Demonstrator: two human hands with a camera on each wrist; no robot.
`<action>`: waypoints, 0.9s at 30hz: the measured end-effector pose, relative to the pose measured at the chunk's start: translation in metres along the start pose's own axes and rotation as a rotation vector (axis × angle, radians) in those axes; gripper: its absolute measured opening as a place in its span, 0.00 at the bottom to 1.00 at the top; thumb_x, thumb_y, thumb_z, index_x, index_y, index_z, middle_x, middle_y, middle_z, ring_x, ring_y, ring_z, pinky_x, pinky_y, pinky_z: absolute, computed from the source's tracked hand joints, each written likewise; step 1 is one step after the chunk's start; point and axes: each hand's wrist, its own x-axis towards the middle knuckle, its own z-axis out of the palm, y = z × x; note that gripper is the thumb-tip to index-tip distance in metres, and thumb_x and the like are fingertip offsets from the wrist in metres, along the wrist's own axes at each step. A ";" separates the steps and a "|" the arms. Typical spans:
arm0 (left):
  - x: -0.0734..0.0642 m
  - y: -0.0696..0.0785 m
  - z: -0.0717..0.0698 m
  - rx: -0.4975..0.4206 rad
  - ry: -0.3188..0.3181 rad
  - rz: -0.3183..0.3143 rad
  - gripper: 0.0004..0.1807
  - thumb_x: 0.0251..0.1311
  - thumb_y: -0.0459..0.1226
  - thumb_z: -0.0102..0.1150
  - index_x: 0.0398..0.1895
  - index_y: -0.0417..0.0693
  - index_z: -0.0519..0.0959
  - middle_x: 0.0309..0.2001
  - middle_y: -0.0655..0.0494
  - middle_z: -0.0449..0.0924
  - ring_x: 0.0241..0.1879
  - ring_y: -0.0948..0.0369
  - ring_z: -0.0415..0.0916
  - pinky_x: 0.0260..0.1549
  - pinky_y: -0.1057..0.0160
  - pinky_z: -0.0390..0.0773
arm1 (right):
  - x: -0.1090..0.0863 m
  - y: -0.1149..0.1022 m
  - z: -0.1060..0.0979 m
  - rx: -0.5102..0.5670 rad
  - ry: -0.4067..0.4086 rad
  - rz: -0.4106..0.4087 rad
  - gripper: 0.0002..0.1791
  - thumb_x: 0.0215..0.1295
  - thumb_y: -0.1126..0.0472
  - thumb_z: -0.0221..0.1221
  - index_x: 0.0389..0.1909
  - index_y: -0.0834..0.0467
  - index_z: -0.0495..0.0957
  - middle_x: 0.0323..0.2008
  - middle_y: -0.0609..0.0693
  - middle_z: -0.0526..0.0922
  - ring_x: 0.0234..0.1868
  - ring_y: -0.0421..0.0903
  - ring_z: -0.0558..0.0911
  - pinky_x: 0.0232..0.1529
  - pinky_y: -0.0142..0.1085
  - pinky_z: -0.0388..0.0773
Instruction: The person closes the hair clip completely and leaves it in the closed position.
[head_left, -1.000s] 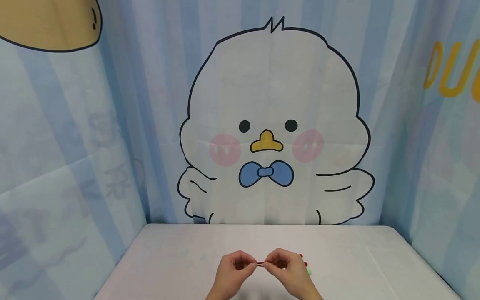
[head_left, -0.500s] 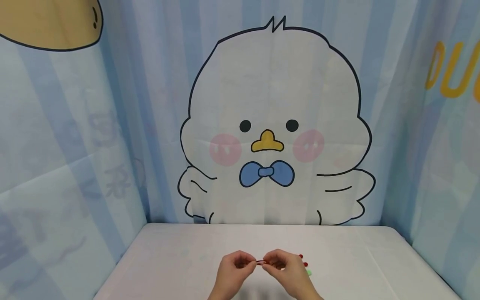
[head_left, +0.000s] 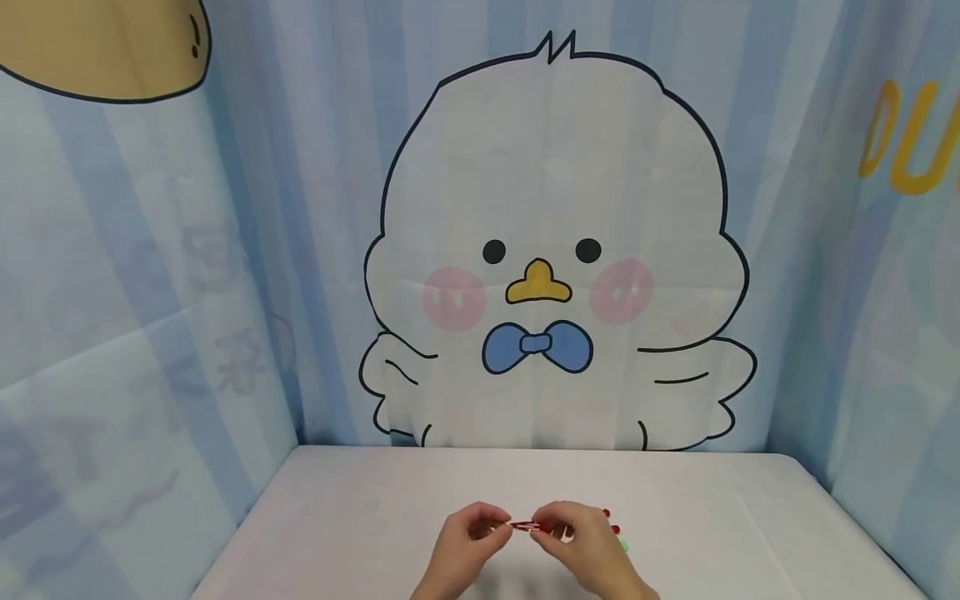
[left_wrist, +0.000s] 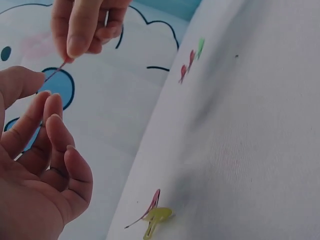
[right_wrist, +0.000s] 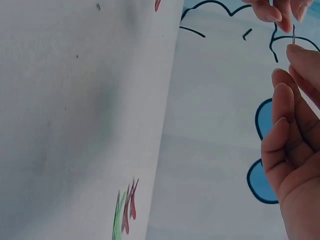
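Note:
A slim red snap hair clip [head_left: 525, 526] is stretched between my hands, above the table. With thumb and fingertips, my left hand [head_left: 459, 546] pinches the clip's left end. Its right end is gripped between the thumb and fingers of my right hand [head_left: 588, 546]. The left wrist view shows the same clip [left_wrist: 55, 71] edge-on as a thin strip, while the other fingers of the left hand [left_wrist: 37, 170] curve loosely below it. In the right wrist view only a short piece of the clip [right_wrist: 294, 34] shows above the right thumb; the rest is hidden by fingers.
Two red hair clips [left_wrist: 191, 58] and a green clip [left_wrist: 201, 47] lie on the white table [head_left: 375, 500], partly behind my right hand. A yellow clip [left_wrist: 160, 215] lies against a pink-red clip [left_wrist: 152, 205] on the left side. A curtain with a printed duck hangs behind.
The gap between my fingertips has widened slightly, the right hand shifting a little right. More of the red hair clip's length shows now, and its two strips stand apart. The view has shifted slightly.

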 end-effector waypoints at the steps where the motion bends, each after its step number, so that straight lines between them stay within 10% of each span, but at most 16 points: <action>1: 0.000 -0.001 -0.002 0.010 0.001 -0.005 0.07 0.61 0.34 0.67 0.41 0.41 0.83 0.33 0.56 0.81 0.33 0.59 0.76 0.31 0.63 0.75 | 0.000 0.002 -0.001 -0.011 0.009 -0.004 0.05 0.60 0.62 0.72 0.33 0.49 0.85 0.28 0.34 0.81 0.28 0.33 0.77 0.29 0.34 0.75; 27: 0.008 -0.024 -0.047 0.146 -0.001 -0.032 0.12 0.64 0.35 0.65 0.47 0.37 0.81 0.38 0.56 0.81 0.36 0.58 0.73 0.37 0.60 0.74 | -0.007 0.040 -0.022 -0.110 0.014 0.165 0.08 0.56 0.63 0.74 0.32 0.49 0.84 0.26 0.35 0.78 0.26 0.33 0.73 0.28 0.31 0.73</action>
